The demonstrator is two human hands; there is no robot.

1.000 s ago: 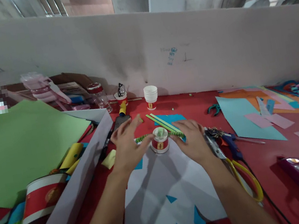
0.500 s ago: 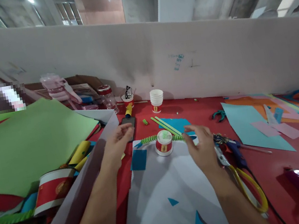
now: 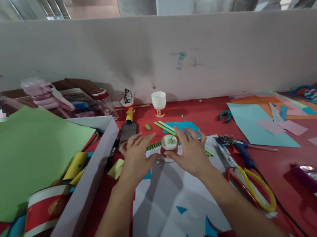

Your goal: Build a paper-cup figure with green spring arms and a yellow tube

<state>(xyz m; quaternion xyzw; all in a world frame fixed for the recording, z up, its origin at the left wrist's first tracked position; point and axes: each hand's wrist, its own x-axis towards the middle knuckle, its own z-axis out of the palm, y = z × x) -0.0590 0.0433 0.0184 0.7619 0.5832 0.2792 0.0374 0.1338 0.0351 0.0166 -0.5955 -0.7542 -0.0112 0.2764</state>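
A small red and white paper cup (image 3: 168,143) stands upside down near the back of a white sheet (image 3: 176,201), with a scrap of green paper on its top. Folded green paper springs (image 3: 153,146) stick out from its sides. My left hand (image 3: 136,155) is at the cup's left, fingers stretched and thumb close to the cup. From the right, my right hand (image 3: 191,151) curves around the cup with its fingers spread; its thumb overlaps the cup's front edge. Whether either hand presses on the cup, I cannot tell. My right hand partly hides the right spring.
Scissors (image 3: 258,186) and a blue glue gun (image 3: 244,154) lie to the right. A white box (image 3: 82,205) of craft materials stands left. Behind are stacked cups (image 3: 159,102), a phone (image 3: 128,132) and blue paper (image 3: 182,124). Blue scraps (image 3: 210,230) lie in front.
Both hands have moved inward toward the cup, from apart on either side to close around it. The view has shifted slightly.
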